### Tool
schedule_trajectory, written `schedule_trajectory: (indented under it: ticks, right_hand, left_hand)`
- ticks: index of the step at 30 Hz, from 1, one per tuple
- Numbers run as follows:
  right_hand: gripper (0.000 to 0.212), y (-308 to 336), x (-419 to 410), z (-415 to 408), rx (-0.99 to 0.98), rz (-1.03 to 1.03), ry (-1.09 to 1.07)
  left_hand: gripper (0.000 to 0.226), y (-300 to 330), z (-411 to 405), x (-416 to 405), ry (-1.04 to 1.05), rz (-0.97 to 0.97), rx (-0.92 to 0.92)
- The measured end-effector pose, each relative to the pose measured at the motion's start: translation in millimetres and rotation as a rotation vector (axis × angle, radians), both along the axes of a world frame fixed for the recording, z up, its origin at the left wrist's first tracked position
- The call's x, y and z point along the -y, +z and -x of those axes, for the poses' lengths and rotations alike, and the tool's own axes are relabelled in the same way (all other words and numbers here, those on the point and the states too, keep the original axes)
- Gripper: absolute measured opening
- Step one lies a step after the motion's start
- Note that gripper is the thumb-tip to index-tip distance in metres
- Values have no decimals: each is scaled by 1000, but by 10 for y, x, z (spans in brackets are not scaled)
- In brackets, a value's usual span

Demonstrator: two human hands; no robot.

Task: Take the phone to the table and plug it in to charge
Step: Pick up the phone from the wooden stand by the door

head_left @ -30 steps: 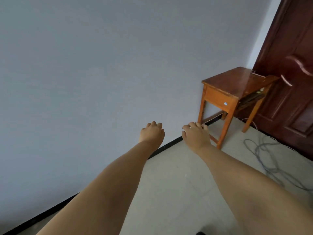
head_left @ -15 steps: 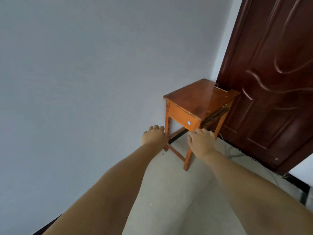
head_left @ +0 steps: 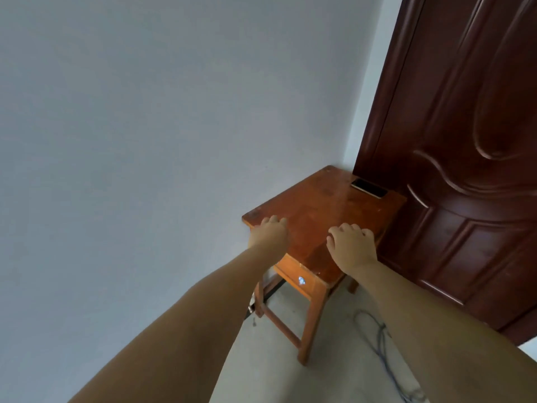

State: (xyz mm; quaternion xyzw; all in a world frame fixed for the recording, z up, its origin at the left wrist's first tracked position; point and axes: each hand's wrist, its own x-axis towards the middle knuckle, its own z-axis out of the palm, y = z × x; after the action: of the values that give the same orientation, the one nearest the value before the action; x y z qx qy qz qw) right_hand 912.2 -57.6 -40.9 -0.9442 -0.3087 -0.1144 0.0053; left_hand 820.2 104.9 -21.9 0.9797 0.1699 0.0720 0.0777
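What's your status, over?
Left hand and right hand empty, over table. Phone lies at far edge by door. Nothing between. Cable on floor.

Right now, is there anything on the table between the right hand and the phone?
No. In the head view, only bare, shiny wooden tabletop lies between the right hand and the phone at the far edge.

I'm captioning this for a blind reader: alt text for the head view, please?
Two bare hands, left and right, reach over a small wooden table with a phone at its far edge, beside a dark door.
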Motion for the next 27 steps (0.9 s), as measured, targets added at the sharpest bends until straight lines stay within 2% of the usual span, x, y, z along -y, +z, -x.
schedule_trajectory:
  ticks: [5,11,18,23,27]
  right_hand:
    - [34,2,-36,-1018,-25,-12,-23]
    - [36,-260,-4,-2378,-86,31,-50]
    - [35,-575,49,-4194,-166,105,45]
    - [33,-740,177,-5133,-228,124,26]
    - [34,-1031,121,-5550,-312,135,-4]
  left_hand:
    - [27,-24,-1096,-153,-52,-3,8]
    - [29,-378,-2430,-115,-68,32,-32]
    - [33,-802,-4065,0,99,171,-105]
    - [35,-1081,-4809,134,156,229,-161]
    - [41,-1437,-5157,185,193,252,-223]
